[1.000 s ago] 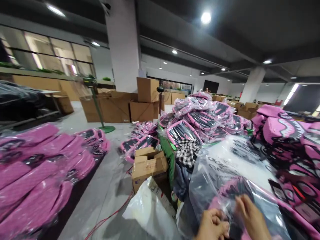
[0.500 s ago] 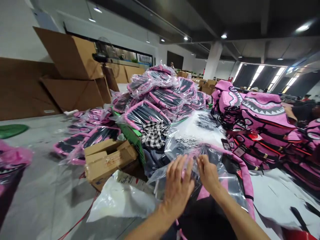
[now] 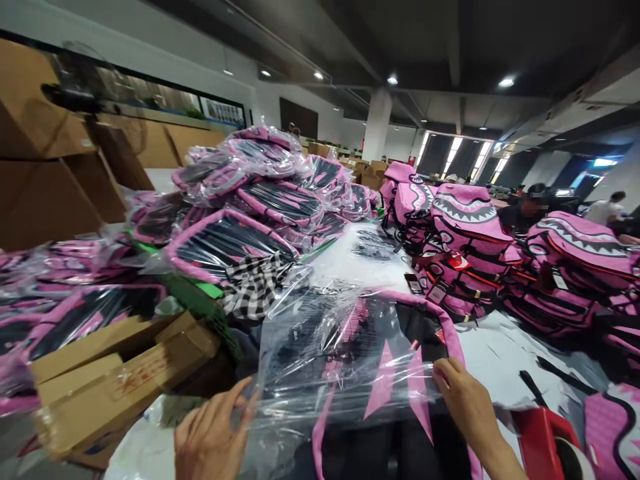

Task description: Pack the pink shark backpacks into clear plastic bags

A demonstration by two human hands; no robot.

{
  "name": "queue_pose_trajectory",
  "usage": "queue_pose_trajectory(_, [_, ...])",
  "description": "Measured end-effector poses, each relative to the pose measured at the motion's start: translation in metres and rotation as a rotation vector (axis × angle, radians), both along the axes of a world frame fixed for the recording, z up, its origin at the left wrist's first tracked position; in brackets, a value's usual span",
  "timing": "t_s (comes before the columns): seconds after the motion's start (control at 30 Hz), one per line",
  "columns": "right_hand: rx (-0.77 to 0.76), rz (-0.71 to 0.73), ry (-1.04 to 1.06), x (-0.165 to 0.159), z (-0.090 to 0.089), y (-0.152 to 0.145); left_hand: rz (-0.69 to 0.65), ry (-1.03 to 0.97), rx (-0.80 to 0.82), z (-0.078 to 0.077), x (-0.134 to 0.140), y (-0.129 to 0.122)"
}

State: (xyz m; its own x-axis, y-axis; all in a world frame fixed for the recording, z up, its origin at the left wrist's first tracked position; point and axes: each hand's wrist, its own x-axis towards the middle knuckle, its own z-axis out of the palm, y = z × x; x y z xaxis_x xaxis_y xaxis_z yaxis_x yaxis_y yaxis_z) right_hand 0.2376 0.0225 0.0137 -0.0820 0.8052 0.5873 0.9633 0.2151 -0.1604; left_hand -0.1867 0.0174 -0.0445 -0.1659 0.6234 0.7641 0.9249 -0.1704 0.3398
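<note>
A pink and black backpack (image 3: 400, 440) lies in front of me, its upper part under a clear plastic bag (image 3: 300, 373). At the bag's left edge, my left hand (image 3: 213, 430) pinches the plastic between thumb and fingers. My right hand (image 3: 463, 400) is closed on the plastic at the right side, beside the backpack's pink edge. The film is stretched between both hands, with creases across it. Behind the backpack lie more flat clear bags with black print (image 3: 367, 250).
Bagged backpacks (image 3: 280, 200) are heaped behind on the left, with a checkered cloth (image 3: 255, 283) near them. An open cardboard box (image 3: 125, 373) stands at left. Unbagged backpacks (image 3: 465, 213) are stacked at right. A red tape dispenser (image 3: 543, 437) sits at lower right. A person (image 3: 530, 210) is farther back.
My hands have moved apart, the left one leftward and the right one to the right, spreading the plastic bag over the backpack. The view has turned right.
</note>
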Motion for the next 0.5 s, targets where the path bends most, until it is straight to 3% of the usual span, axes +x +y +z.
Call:
queue_pose_trajectory(0.07, [-0.103,-0.028,0.322,0.012,0.002,0.001,-0.013,-0.101,-0.087,-0.02,0.004,0.002])
queue_pose_trajectory(0.13, [-0.238,0.031,0.741,0.02,0.008,0.009,0.014,-0.249,-0.191,-0.034,0.007,0.009])
queue_pose_trajectory(0.23, [-0.339,0.207,1.232,0.026,0.023,0.039,-0.003,-0.537,-0.385,-0.031,0.013,0.032])
queue_pose_trajectory(0.3, [-0.29,0.27,1.301,0.027,0.034,0.067,-0.09,-0.802,-0.522,-0.014,0.022,0.057])
queue_pose_trajectory(0.37, [-0.221,0.272,1.252,0.026,0.047,0.099,-0.231,-1.194,-0.591,0.013,0.038,0.089])
queue_pose_trajectory(0.43, [-0.159,0.254,1.19,0.025,0.062,0.128,-0.407,-1.566,-0.543,0.045,0.059,0.129])
queue_pose_trajectory(0.5, [-0.067,0.224,1.114,0.029,0.08,0.147,-0.556,-1.693,-0.467,0.08,0.079,0.173])
